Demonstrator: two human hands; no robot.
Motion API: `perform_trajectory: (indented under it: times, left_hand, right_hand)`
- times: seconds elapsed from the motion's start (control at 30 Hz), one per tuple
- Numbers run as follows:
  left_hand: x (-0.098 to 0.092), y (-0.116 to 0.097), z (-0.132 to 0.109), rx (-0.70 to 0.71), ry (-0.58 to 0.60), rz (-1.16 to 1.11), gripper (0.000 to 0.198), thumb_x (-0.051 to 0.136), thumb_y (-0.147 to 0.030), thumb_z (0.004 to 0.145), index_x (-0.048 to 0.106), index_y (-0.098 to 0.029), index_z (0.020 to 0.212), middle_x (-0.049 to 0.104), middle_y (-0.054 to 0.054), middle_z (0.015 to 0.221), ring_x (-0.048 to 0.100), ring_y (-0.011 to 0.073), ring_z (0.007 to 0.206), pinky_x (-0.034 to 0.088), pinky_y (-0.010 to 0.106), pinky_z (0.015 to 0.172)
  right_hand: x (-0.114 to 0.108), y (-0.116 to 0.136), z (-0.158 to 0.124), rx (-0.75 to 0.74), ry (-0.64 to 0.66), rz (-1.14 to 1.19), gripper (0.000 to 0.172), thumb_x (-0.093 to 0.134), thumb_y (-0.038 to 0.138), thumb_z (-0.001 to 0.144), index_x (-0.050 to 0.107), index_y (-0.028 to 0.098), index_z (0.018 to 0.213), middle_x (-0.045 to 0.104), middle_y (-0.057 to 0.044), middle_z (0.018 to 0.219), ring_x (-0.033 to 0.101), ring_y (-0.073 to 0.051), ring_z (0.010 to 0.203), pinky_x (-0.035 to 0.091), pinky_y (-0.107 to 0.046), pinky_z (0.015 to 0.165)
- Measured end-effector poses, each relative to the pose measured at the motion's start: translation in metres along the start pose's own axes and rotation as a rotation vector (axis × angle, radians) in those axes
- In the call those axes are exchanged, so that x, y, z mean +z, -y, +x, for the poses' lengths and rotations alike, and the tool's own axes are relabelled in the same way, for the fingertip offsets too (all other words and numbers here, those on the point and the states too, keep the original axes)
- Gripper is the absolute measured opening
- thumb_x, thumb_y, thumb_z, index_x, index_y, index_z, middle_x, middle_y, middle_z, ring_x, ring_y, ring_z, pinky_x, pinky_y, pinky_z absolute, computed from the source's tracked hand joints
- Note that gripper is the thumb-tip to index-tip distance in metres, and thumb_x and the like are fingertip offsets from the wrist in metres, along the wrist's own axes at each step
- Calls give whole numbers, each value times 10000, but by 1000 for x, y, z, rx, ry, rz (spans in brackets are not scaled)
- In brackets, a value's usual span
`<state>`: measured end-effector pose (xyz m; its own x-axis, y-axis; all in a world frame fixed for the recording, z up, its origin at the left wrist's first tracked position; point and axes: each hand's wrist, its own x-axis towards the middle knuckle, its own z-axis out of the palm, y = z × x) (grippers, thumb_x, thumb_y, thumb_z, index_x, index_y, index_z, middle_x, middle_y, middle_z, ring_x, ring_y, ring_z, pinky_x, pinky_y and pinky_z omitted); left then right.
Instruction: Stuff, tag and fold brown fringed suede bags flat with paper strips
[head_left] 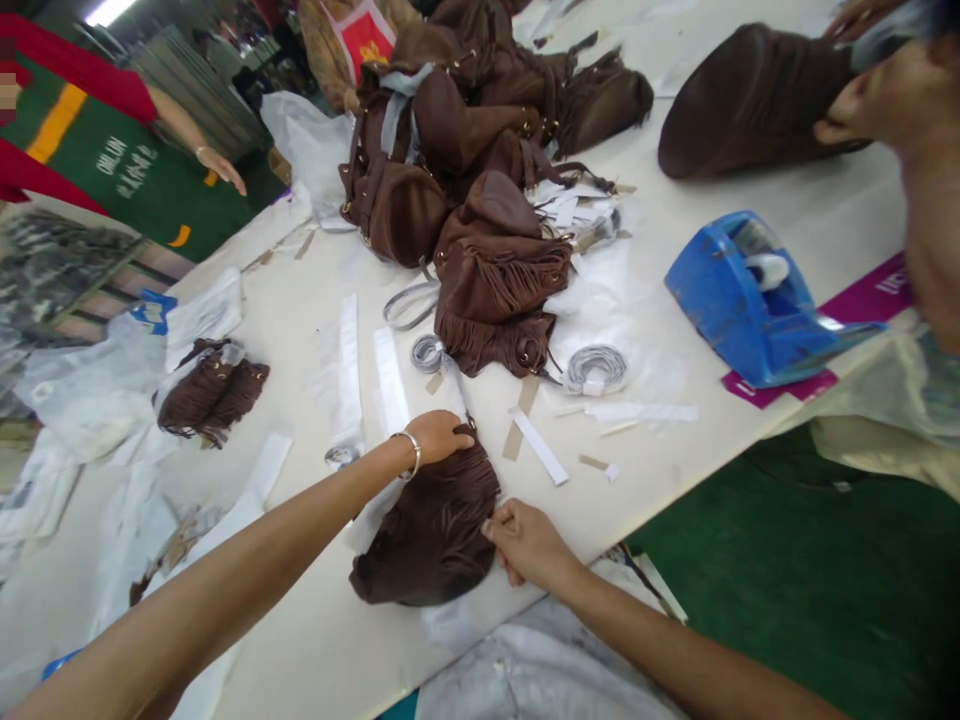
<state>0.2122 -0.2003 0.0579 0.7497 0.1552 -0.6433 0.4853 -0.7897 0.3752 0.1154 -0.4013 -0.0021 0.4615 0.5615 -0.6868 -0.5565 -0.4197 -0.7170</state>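
Observation:
A dark brown fringed handbag (435,530) lies on the white table just in front of me. At its upper end rests my left hand (439,438), a bangle on its wrist, with the fingers bent over the bag's top edge and gripping it. My right hand (517,540) pinches the bag's right side, at the fringe. A grey wrapped strap (451,380) runs up from the top of the bag to a small coil (427,353). Another rolled grey strap (596,370) sits farther right.
Several brown bags (487,130) are heaped at the back. A blue tape dispenser (757,300) stands at right, near a co-worker's hand (892,100) holding a brown bag (750,100). Smaller fringed pieces (214,395) and plastic lie left. Paper strips (540,445) are scattered about. Another person (112,130) stands far left.

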Motion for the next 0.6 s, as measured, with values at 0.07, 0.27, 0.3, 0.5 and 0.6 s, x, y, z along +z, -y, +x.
perform_trajectory:
  times: [0.07,0.27,0.3,0.5,0.6]
  left_hand:
    - [-3,7,-9,-20,74,-136,240,676,-419,665,645,-181,650,631,29,609,626,229,689,457,308,649]
    - [-21,19,-38,-116,181,-511,395,677,-499,689,671,-142,857,707,69,790,650,201,667,496,304,628]
    - [-24,22,-40,-130,178,-550,387,696,-491,678,671,-142,844,707,68,787,651,198,663,499,302,626]
    - [-31,35,-40,-197,98,-688,341,765,-427,634,675,-150,812,703,40,735,642,172,622,506,283,617]
    - [-26,36,-38,-220,62,-718,362,788,-422,600,677,-148,809,696,33,703,636,170,603,504,281,601]
  right_hand:
    - [-3,3,-6,-27,24,-133,208,493,397,844,543,198,808,587,40,494,531,-109,383,328,-201,427]
    - [-4,20,-13,-159,10,-489,167,570,343,771,638,202,714,688,-24,689,610,-160,642,296,-233,525]
    - [-4,21,-12,-182,-13,-518,151,570,328,765,644,203,723,697,-29,731,611,-167,671,287,-238,533]
    - [-6,13,-9,-308,-136,-542,99,525,251,794,609,198,797,674,-26,741,593,-158,672,289,-241,569]
    - [-5,11,-13,-294,-167,-534,87,504,196,799,589,188,809,670,-29,735,596,-154,671,305,-242,588]
